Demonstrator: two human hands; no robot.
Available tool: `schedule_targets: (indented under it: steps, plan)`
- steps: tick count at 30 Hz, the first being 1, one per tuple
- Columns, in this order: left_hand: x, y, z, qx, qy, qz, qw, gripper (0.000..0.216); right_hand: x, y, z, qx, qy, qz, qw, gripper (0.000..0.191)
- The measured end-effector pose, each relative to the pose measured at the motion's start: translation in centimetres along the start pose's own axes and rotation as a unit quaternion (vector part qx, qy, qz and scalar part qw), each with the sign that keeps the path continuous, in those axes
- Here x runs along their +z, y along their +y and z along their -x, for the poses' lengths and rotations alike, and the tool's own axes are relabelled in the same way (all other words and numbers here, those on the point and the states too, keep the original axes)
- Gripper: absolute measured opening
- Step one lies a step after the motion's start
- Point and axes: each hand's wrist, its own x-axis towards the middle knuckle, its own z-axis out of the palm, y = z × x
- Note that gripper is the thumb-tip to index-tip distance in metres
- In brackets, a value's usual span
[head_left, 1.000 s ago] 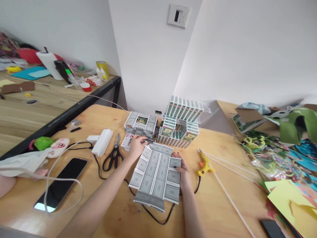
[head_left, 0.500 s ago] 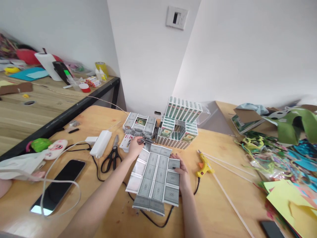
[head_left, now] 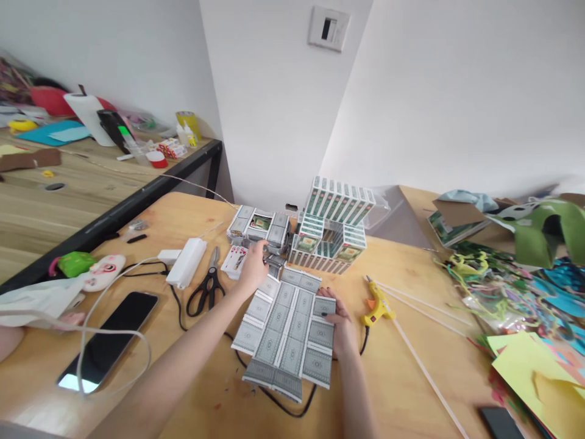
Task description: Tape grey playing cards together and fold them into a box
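Observation:
A flat panel of joined playing cards, grey-green backs up, lies in front of me on the wooden table. My right hand grips its right edge, thumb on top. My left hand is at the panel's far left corner, fingers pinched on a small card piece beside the loose face-up cards. Just beyond stand a low grey card box and a taller green-and-white card structure.
Black scissors, a white power adapter with cables and a phone lie to the left. A yellow glue gun and thin sticks lie to the right. Coloured paper scraps crowd the far right.
The card panel has shifted slightly toward me and lies flatter. My left hand has moved a little up and right along the panel's far corner. My right hand keeps its grip.

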Motion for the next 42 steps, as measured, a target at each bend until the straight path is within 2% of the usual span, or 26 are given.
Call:
schedule_targets:
  steps: [3,6,10,14,19,26,31,34,38,42]
  plan:
    - [-0.9,0.2,0.3,0.073,-0.061,-0.103,0.990,0.059,-0.2,-0.4,0.4,0.015,0.016,-0.017,1.000,0.056]
    - [-1.7,0.3,0.3,0.109,-0.092,-0.154,0.978,0.053,-0.4,-0.6,0.7,0.020,0.026,-0.026,0.999,0.059]
    - [-2.5,-0.2,0.5,0.153,-0.122,-0.128,0.972,0.048,-0.6,-0.6,1.0,0.010,0.022,-0.017,1.000,0.059]
    - [-2.2,-1.2,0.6,0.193,-0.148,-0.102,0.965,0.046,-0.3,-0.6,1.4,0.000,0.018,-0.018,1.000,0.059]
    - [-1.1,-1.9,0.5,0.199,-0.140,-0.105,0.964,0.042,-0.1,-0.9,1.7,-0.002,0.004,-0.002,1.000,0.059]
    - [-0.4,-1.8,0.9,0.187,-0.104,-0.100,0.972,0.023,-0.2,-0.9,1.8,-0.001,0.000,-0.007,1.000,0.057]
    - [0.0,-2.4,1.4,0.141,-0.081,-0.066,0.984,0.031,-0.2,-1.0,1.8,-0.002,0.001,0.002,1.000,0.057]
    - [0.0,-2.3,1.5,0.140,-0.074,-0.051,0.986,0.039,-0.1,-1.0,1.7,-0.004,0.001,0.002,1.000,0.058]
    - [0.1,-1.9,1.3,0.165,-0.083,-0.068,0.980,0.029,-0.2,-1.1,1.7,0.003,-0.003,-0.002,1.000,0.058]
    - [0.4,-1.7,0.8,0.154,-0.077,-0.071,0.983,0.024,-0.3,-1.0,1.6,0.010,0.003,-0.014,1.000,0.059]
